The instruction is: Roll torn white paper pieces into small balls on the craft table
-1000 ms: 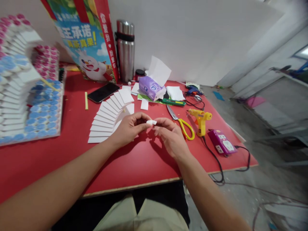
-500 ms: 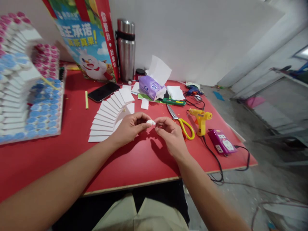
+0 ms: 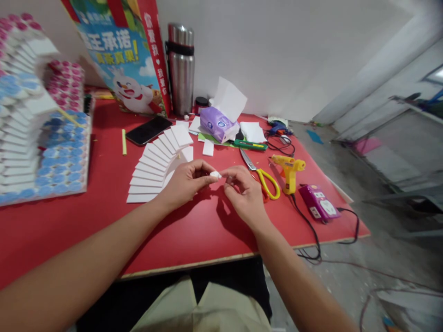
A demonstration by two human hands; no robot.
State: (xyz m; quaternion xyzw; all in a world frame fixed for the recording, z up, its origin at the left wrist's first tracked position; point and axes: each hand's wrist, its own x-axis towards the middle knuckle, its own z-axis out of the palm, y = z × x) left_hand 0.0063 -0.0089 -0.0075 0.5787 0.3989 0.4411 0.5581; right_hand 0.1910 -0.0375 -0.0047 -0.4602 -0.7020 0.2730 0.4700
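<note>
A small crumpled white piece point(image 3: 215, 174) is pinched between the thumb and index finger of my left hand point(image 3: 187, 182). My right hand point(image 3: 244, 191) touches the piece's right end with its index fingertip; its thumb is a little apart from that finger. Whether the piece is paper or tissue I cannot tell. Just left of and behind my left hand, a fan of white stepped strips point(image 3: 148, 173) lies on the red table point(image 3: 194, 235). Yellow-handled scissors point(image 3: 268, 182) lie to the right of my right hand.
At the right are a yellow glue gun point(image 3: 290, 173) and a purple power socket point(image 3: 319, 203) with cables. Behind stand a tissue pack point(image 3: 216, 123), green cutter point(image 3: 251, 145), phone point(image 3: 148, 130), steel flask point(image 3: 182, 74) and printed bag point(image 3: 128, 60). Blue and pink rolls point(image 3: 64, 157) fill the left.
My right thumb has parted slightly from its index finger, which now points at the white piece. The left hand keeps its pinch, and the piece has turned slightly.
</note>
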